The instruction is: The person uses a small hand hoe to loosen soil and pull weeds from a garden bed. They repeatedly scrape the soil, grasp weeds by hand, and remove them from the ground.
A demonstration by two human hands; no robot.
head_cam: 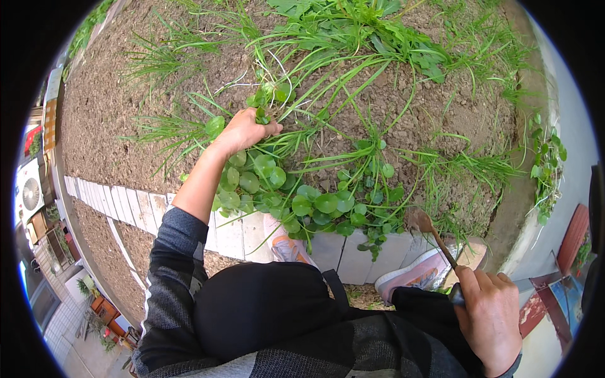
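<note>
My left hand (250,130) is closed on a small bunch of round-leaved pennywort (267,92) with pale, bare runners, just above the soil of a garden bed. My right hand (489,307), at lower right, grips the dark handle of a small hand trowel (437,238). Its soil-covered blade points up and left, near the bed's edge. Between my hands a patch of round-leaved pennywort (326,203) grows along the paving. Grass-like clumps (368,151) stand among and above it. My fingertips partly hide the held stems.
Pale paving slabs (231,236) border the bed, with my shoes on them. A concrete edge (513,208) runs along the right, where a heap of pulled pennywort (547,165) lies. A large leafy plant (359,28) grows at the top. An air-conditioner unit (30,191) stands far left.
</note>
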